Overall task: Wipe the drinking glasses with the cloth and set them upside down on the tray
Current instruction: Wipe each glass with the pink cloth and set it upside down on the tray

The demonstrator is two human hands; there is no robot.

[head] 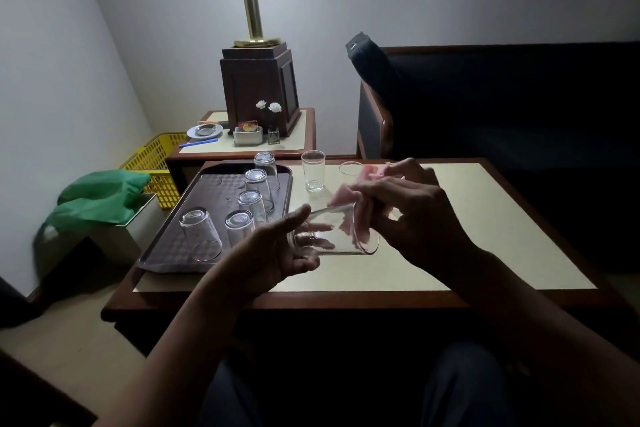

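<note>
Just to the right of the tray's (214, 191) near corner, above the surface (485, 236), the left grip (277, 253) holds a clear drinking glass (332, 239) on its side. The thumb lies along the top of the glass and the fingers curl under its base, showing through the wall. The mouth of the glass faces away from the tray, toward the right grip (408, 215). That grip is closed on a pink cloth (346, 198), pinching it between its fingers. Part of the cloth sits at the mouth of the glass and shows pink through the wall. On the tray stand five glasses, all upside down. Four form a row along its right side: one at the far edge (266, 168), then the next (257, 185), a third (250, 204) and a fourth (239, 227) nearest the person. The fifth (201, 234) stands at the tray's near left. To the right of the tray's far corner, two more glasses stand upright on the surface: one just beside the tray (313, 175) and one farther right (349, 173), partly behind the cloth. Behind the tray is a side table (304, 128) with a brass lamp on a dark wooden base (259, 87). To the tray's left are a yellow basket (156, 163) and a green bag (100, 198).
</note>
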